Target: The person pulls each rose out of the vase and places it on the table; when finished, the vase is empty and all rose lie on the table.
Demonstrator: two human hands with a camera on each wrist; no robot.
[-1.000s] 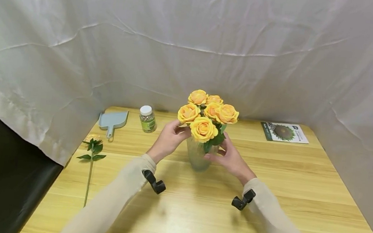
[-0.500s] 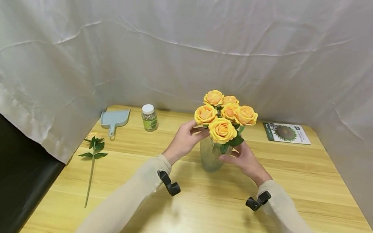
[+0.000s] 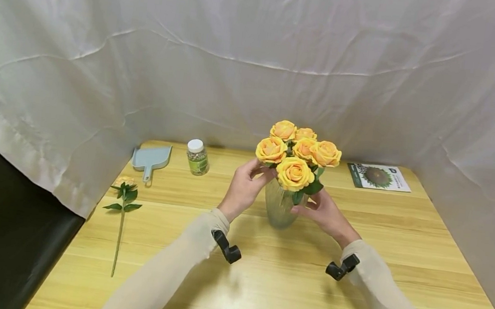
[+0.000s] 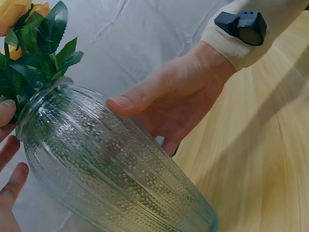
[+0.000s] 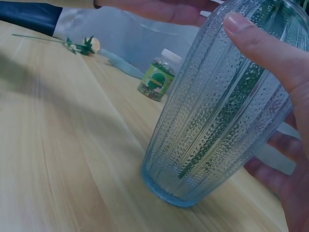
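Observation:
A ribbed clear glass vase (image 3: 280, 206) stands on the wooden table, holding several yellow roses (image 3: 295, 173) with green leaves. My right hand (image 3: 328, 214) grips its right side; the right wrist view shows the thumb (image 5: 260, 48) across the near glass and other fingers behind. At the upper left of the vase, my left hand (image 3: 246, 184) holds it near the neck, just below the left rose. In the left wrist view the left fingers (image 4: 8, 152) come in at the left edge, by the rim and leaves. The roses partly hide the left fingertips in the head view.
A single yellow rose (image 3: 122, 207) lies on the left of the table. Behind it are a grey-blue dustpan (image 3: 152, 158) and a white-capped jar (image 3: 197, 158). A sunflower-printed packet (image 3: 378, 177) lies at the back right. Pale curtains (image 3: 256, 75) surround the table.
Between one second and half a second ago, both hands and the vase of roses shifted right. Since then they have stayed almost still, and the lying rose, jar and packet keep their places.

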